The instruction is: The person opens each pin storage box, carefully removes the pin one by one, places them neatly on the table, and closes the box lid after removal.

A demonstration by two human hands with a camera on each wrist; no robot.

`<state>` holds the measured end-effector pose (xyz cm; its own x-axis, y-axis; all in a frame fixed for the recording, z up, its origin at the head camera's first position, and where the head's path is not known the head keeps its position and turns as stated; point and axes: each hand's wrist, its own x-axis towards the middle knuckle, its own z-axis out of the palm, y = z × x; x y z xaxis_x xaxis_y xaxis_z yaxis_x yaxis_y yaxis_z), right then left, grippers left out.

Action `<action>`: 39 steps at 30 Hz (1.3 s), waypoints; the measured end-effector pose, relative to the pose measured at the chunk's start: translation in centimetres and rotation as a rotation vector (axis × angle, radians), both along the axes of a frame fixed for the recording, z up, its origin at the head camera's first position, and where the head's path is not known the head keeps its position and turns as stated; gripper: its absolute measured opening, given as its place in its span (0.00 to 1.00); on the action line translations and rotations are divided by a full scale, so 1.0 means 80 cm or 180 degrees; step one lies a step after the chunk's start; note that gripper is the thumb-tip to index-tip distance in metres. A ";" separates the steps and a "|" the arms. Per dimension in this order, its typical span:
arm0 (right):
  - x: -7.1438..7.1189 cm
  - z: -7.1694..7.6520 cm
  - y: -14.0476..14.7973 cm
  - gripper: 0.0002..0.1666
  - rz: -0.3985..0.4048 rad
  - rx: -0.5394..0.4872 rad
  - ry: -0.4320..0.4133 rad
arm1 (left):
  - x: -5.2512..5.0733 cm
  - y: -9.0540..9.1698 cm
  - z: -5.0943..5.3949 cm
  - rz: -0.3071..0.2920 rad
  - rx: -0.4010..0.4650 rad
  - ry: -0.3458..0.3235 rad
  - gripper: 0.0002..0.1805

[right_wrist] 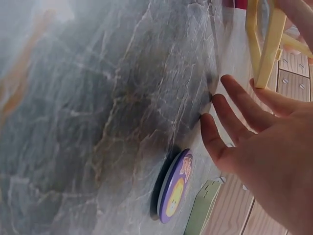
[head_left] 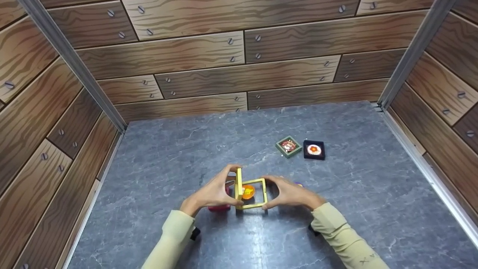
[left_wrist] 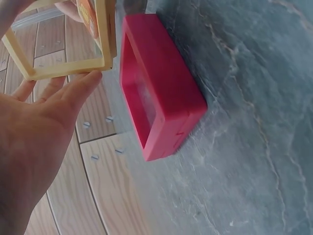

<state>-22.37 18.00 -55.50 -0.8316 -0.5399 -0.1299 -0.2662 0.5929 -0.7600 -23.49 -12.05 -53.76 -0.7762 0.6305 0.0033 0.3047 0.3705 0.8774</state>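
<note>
Between both hands is a yellow display frame [head_left: 265, 192], its two halves swung apart like an open book. My left hand [head_left: 213, 191] grips the upright left half between thumb and fingers. The right half is pinched at its outer side by my right hand [head_left: 291, 191], whose other fingers spread out in the right wrist view. An orange round badge [head_left: 248, 191] with a yellow figure shows inside the frame; whether it touches the frame's film cannot be told. Under the left hand, a red frame [left_wrist: 168, 73] sits on the table, partly hidden in the head view.
A purple-rimmed round badge [right_wrist: 175, 188] lies beneath the right hand, mostly hidden from the head. Farther back are a green frame [head_left: 288, 146] with a dark picture piece and a black frame [head_left: 314, 150] holding a red-flower badge. Wood-patterned walls [head_left: 201, 86] surround the grey marbled table [head_left: 168, 149].
</note>
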 end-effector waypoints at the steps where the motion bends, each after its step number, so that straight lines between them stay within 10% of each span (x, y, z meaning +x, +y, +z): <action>1: 0.000 0.001 0.000 0.62 0.0008 0.0043 0.0044 | 0.000 -0.001 0.000 0.0000 0.0017 -0.0005 0.56; 18: 0.003 0.000 -0.016 0.61 0.0075 0.0430 0.0353 | 0.005 -0.015 0.001 -0.0150 0.0310 -0.0243 0.52; 39: 0.007 -0.004 -0.022 0.58 0.0215 0.0699 0.1042 | 0.005 -0.008 -0.007 0.0039 -0.0197 0.0077 0.54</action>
